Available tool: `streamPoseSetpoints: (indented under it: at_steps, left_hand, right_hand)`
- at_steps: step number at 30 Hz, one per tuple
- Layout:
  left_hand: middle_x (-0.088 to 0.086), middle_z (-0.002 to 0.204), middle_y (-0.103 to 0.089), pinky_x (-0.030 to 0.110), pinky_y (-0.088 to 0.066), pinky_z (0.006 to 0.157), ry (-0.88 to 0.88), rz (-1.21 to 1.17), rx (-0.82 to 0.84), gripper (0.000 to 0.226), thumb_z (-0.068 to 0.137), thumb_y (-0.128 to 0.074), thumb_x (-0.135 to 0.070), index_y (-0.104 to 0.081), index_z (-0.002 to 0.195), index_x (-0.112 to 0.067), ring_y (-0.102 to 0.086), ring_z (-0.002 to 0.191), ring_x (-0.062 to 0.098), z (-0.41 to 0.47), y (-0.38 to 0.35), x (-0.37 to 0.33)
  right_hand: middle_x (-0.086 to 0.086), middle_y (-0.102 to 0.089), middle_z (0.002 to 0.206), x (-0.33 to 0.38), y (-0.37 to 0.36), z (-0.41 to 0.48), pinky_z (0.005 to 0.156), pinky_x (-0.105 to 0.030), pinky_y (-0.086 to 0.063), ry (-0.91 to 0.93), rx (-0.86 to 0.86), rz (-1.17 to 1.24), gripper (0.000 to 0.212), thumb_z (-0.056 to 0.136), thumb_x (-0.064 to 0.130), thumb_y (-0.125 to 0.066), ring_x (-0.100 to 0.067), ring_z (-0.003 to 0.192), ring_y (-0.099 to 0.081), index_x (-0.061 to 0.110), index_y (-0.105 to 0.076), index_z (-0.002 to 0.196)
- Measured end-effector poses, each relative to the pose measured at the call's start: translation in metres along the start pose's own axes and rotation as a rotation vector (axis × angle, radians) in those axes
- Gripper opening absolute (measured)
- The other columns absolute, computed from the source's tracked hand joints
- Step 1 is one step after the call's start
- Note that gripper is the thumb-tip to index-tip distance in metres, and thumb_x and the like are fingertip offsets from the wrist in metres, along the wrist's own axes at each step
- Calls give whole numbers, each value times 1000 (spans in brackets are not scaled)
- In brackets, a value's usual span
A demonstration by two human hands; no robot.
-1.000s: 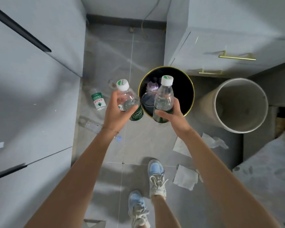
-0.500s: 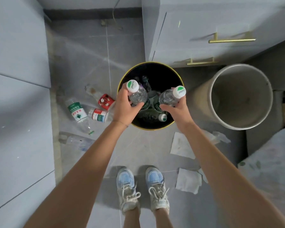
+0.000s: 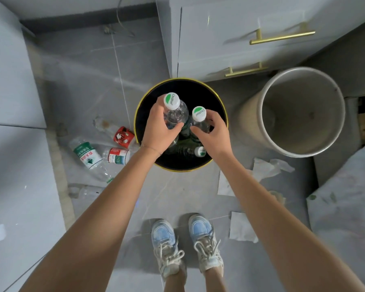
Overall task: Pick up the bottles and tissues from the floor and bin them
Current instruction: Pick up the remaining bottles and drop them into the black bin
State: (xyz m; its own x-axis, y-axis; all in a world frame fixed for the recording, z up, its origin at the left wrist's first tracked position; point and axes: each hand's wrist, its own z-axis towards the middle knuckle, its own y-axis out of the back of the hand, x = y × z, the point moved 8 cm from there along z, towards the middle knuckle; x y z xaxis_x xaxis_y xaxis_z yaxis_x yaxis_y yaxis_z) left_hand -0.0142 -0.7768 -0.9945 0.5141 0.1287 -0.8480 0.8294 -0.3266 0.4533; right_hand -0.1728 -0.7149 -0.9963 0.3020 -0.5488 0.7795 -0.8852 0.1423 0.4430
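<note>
2 hands [image 3: 159,129] [image 3: 214,134] each clasp 1 capped bottle [image 3: 175,111] [image 3: 199,121] in curled fingers over the black bin [image 3: 139,114].

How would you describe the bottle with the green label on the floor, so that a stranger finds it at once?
Start at the black bin with the gold rim. On the floor to its left lie several bottles near the grey cabinet. The green-label bottle lies farthest left; the two nearer the bin, the red-label bottle and the red-and-white-label bottle, carry red.
</note>
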Motion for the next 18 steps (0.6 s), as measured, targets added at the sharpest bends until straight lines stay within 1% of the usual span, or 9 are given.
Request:
streamPoseSetpoints:
  at_steps: [2,3,4,6,8,9,11,14,18]
  left_hand:
    - [9,126,-55,39,-52,97,-3,9,12,60,77,-75,-16,-44,128,-13,-55,117,21,3,0,-2]
    - [9,126,-55,38,-52,97,-2,0,12,58,78,-75,-16,-45,128,-13,-55,118,20,3,0,-4]
    - [8,125,-55,38,-51,98,-14,-5,16,55,78,-74,-14,-46,126,-13,-55,117,20,3,-1,-6]
    - [5,119,-56,40,-51,96,-63,8,48,49,78,-73,-11,-48,120,-15,-55,114,18,2,-4,-8]
    - [3,110,-58,41,-53,91,-85,47,92,43,77,-73,-10,-49,112,-16,-58,106,18,-1,-9,-7]
    - [3,107,-59,41,-53,88,-85,75,101,41,77,-74,-10,-49,109,-15,-59,102,18,-3,-12,-4]
    - [3,104,-62,37,-53,85,-78,136,103,37,78,-75,-12,-52,107,-13,-60,98,18,-9,-14,1]
    - [3,109,-64,32,-52,87,-77,185,109,40,78,-76,-16,-54,112,-11,-60,103,19,-17,-15,7]
    - [4,114,-64,35,-52,89,-52,238,144,46,76,-78,-19,-55,116,-11,-60,107,21,-22,-17,16]
  right_hand:
    - [10,-59,114,0,4,-2,91,-21,-47,-1,-26,45,43,80,18,-73,-4,105,-55,26,-51,116]
    - [9,-59,114,0,6,-3,89,-20,-47,-5,-35,68,43,81,16,-72,-3,104,-55,29,-49,114]
    - [7,-59,114,-2,8,-3,90,-23,-49,-16,-41,87,43,81,14,-71,-5,104,-56,29,-47,113]
    - [1,-59,112,-7,8,-2,90,-33,-53,-54,-37,81,42,80,9,-70,-13,103,-59,27,-45,110]
    - [-1,-58,110,-13,7,-1,91,-41,-52,-83,-35,9,39,79,8,-69,-19,102,-58,23,-46,108]
    - [-1,-58,111,-16,6,-1,92,-42,-51,-88,-36,-28,37,80,11,-69,-19,104,-57,21,-49,108]
    - [0,-58,115,-17,5,-1,95,-40,-50,-84,-37,-59,36,81,17,-70,-17,110,-55,20,-53,112]
    - [2,-57,123,-18,6,-2,98,-37,-49,-76,-42,-90,39,85,21,-69,-14,115,-53,19,-55,121]
    - [2,-59,121,-17,6,-6,98,-36,-49,-77,-25,-142,39,85,22,-69,-15,113,-55,19,-56,122]
